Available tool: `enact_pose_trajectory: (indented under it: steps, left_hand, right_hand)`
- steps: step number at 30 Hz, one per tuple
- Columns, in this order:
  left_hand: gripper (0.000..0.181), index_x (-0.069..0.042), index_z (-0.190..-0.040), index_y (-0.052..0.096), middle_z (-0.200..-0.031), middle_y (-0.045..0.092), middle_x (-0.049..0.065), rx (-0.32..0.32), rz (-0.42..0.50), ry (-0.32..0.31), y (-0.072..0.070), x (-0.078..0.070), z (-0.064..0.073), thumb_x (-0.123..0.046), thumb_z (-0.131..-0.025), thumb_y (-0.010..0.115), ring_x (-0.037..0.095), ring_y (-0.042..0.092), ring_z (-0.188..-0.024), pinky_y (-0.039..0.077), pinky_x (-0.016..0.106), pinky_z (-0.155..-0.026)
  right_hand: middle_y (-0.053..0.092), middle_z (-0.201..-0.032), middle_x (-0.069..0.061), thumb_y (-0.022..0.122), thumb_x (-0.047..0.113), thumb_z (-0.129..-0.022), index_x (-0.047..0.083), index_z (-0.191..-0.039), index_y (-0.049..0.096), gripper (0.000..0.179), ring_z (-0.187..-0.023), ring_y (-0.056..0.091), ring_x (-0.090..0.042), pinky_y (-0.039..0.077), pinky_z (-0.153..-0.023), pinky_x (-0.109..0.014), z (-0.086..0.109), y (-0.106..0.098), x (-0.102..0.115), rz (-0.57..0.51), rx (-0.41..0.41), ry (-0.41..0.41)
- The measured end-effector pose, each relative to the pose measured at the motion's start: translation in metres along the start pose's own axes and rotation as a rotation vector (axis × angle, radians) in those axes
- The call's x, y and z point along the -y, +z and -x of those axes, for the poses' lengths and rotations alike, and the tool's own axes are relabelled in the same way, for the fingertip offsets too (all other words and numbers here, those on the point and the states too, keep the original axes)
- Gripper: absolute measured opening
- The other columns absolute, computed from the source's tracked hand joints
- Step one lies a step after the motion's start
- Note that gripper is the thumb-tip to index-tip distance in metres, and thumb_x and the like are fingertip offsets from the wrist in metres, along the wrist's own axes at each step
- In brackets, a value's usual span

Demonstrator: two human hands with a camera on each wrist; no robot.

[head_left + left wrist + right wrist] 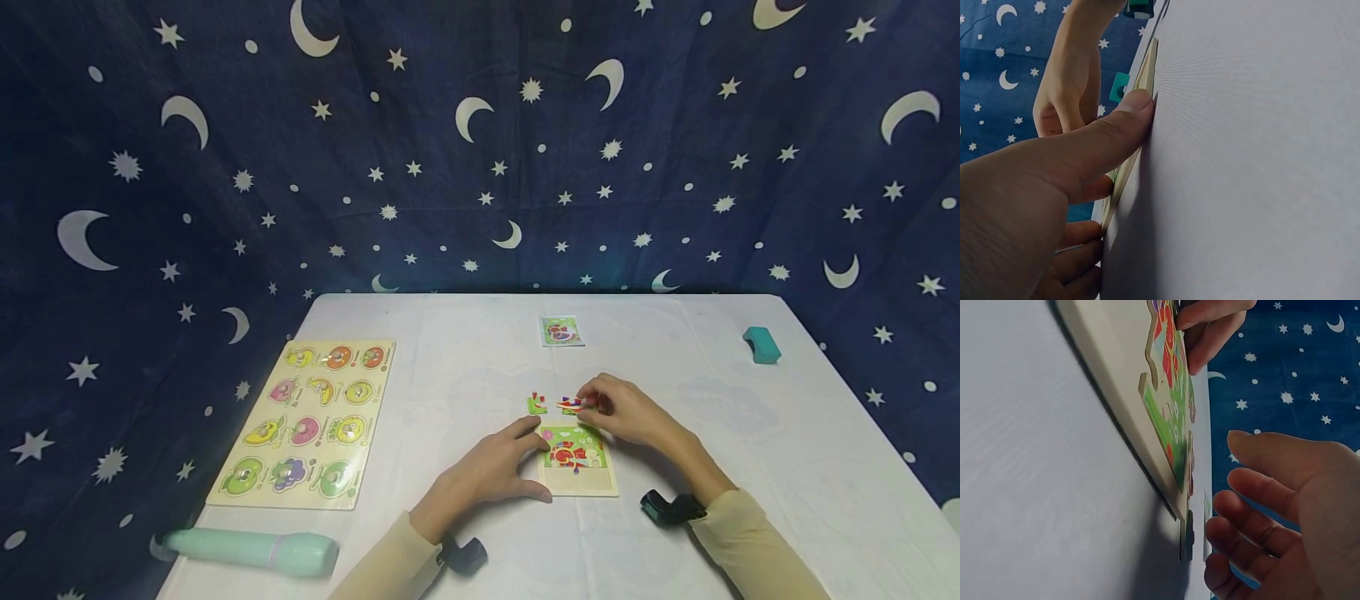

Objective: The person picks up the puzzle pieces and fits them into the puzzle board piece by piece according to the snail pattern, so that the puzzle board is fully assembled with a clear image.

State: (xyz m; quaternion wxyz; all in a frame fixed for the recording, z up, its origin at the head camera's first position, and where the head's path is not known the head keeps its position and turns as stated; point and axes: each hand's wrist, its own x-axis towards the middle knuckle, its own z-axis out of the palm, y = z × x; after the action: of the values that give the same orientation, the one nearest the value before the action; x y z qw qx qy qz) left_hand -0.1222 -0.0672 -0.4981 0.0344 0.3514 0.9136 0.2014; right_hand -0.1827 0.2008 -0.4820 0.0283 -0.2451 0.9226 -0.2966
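A small wooden puzzle board [579,482] lies on the table, its upper part filled with green and red picture pieces and its near strip bare wood. My left hand [491,467] rests along the board's left edge, fingers spread, thumb [1134,103] on the edge near the front corner. Beyond the board lie two loose puzzle pieces, a left one [537,406] and a right one [569,408]. My right hand [626,408] is over the right piece, fingertips right at it in the head view. In the right wrist view its fingers [1254,531] are loosely bent, with nothing visible between them.
A small picture card [561,331] lies farther back. On the left are a fruit peg puzzle [300,425] and a mint-green cylindrical object [255,550]. A teal arched block [762,345] sits at the right. A star-patterned cloth [480,217] hangs behind the white table [450,350].
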Motion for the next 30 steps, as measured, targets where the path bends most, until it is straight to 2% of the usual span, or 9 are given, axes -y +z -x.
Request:
enact_pose_trajectory:
  steps: [7,16,23,30]
  left_hand:
    - [0.064,-0.024,-0.126,0.064,-0.155,0.045,0.006,0.012,0.004,-0.013,0.0,-0.001,0.0,-0.062,-0.076,0.078,0.024,0.056,-0.133,0.049,0.033,-0.107]
    - [0.063,-0.024,-0.125,0.063,-0.154,0.045,0.007,0.014,0.007,-0.017,-0.001,-0.001,0.0,-0.062,-0.076,0.078,0.024,0.056,-0.133,0.049,0.033,-0.107]
    - [0.064,-0.024,-0.125,0.063,-0.154,0.045,0.006,0.008,0.008,0.002,0.002,0.001,0.001,-0.063,-0.076,0.076,0.023,0.056,-0.133,0.05,0.033,-0.106]
    - [0.064,-0.023,-0.125,0.064,-0.154,0.044,0.006,-0.001,0.004,0.012,0.0,0.001,0.0,-0.063,-0.076,0.076,0.023,0.057,-0.132,0.051,0.033,-0.105]
  right_hand:
    - [0.062,-0.091,0.0,0.078,0.023,-0.086,0.008,-0.11,0.069,0.031,-0.078,0.052,-0.009,0.046,-0.069,-0.024,-0.015,0.006,0.001,0.011,0.002,-0.033]
    - [0.062,-0.094,0.0,0.078,0.021,-0.086,0.008,-0.116,0.068,0.034,-0.081,0.054,-0.009,0.048,-0.072,-0.024,-0.035,0.017,0.007,0.011,0.051,-0.082]
    - [0.062,-0.1,0.0,0.077,0.021,-0.087,0.008,-0.119,0.067,0.037,-0.084,0.053,-0.008,0.048,-0.076,-0.025,-0.045,0.023,0.015,-0.003,0.107,-0.079]
    - [0.061,-0.103,0.001,0.074,0.019,-0.089,0.009,-0.121,0.067,0.035,-0.084,0.051,-0.009,0.045,-0.075,-0.024,-0.051,0.026,0.024,0.03,0.154,-0.071]
